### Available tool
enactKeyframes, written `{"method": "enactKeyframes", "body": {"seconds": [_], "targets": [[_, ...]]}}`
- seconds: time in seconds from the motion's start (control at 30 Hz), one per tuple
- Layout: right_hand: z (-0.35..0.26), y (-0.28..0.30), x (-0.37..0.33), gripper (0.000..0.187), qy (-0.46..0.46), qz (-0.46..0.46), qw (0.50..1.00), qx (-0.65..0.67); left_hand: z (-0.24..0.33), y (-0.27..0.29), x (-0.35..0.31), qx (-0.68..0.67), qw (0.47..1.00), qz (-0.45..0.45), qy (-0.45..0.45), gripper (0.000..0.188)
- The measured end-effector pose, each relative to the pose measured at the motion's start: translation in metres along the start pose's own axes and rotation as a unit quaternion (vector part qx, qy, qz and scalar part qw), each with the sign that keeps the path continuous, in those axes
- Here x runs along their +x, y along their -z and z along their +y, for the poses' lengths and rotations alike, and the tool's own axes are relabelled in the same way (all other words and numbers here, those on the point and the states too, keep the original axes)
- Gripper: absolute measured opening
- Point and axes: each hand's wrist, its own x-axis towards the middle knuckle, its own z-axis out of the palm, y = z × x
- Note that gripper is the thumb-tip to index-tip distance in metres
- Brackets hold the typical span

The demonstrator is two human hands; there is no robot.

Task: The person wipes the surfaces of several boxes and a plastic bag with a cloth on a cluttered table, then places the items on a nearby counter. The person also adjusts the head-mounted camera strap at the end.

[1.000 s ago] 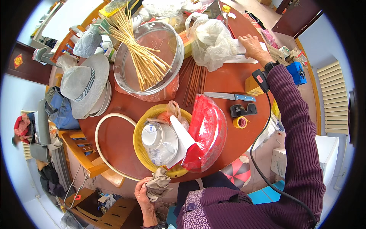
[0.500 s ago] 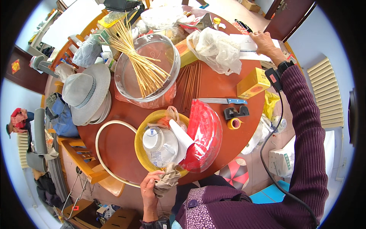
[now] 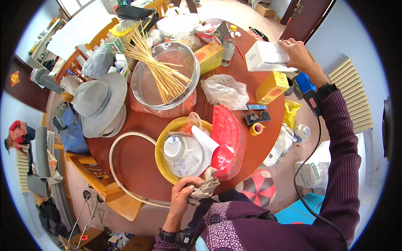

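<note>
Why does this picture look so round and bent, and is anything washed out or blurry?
In the head view, the wide fisheye lens leaves dark corners and bows the radiator; in that view, the white surface at upper left is nearly washed out, glints whiten the red plastic package, and the left hand and right hand show no strong blur.

The right hand (image 3: 296, 54) is gripping by the table's (image 3: 134, 167) far-right edge; the left hand (image 3: 182, 195) is clenching by the near edge.
</note>
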Motion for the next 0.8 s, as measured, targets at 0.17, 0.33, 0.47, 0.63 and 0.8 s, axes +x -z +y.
{"method": "enactKeyframes", "body": {"seconds": [0.17, 0.33, 0.47, 0.63, 0.8], "targets": [[-0.019, 0.034, -0.054, 0.071, 0.049, 0.048, 0.997, 0.031, 0.010, -0.017, 0.016, 0.017, 0.998, -0.059, -0.012, 0.043], [-0.047, 0.071, -0.112, 0.069, 0.092, 0.079, 0.992, 0.036, 0.012, -0.045, 0.039, -0.106, 0.989, -0.088, 0.047, 0.048], [-0.073, 0.099, -0.158, 0.063, 0.140, 0.079, 0.986, 0.052, 0.007, -0.065, 0.057, -0.144, 0.975, -0.141, 0.089, 0.054], [-0.104, 0.128, -0.211, 0.046, 0.200, 0.089, 0.974, 0.059, -0.006, -0.087, 0.059, -0.213, 0.940, -0.206, 0.169, 0.066], [-0.121, 0.138, -0.244, 0.039, 0.245, 0.130, 0.958, 0.071, -0.023, -0.093, 0.045, -0.249, 0.885, -0.264, 0.291, 0.075]]}}
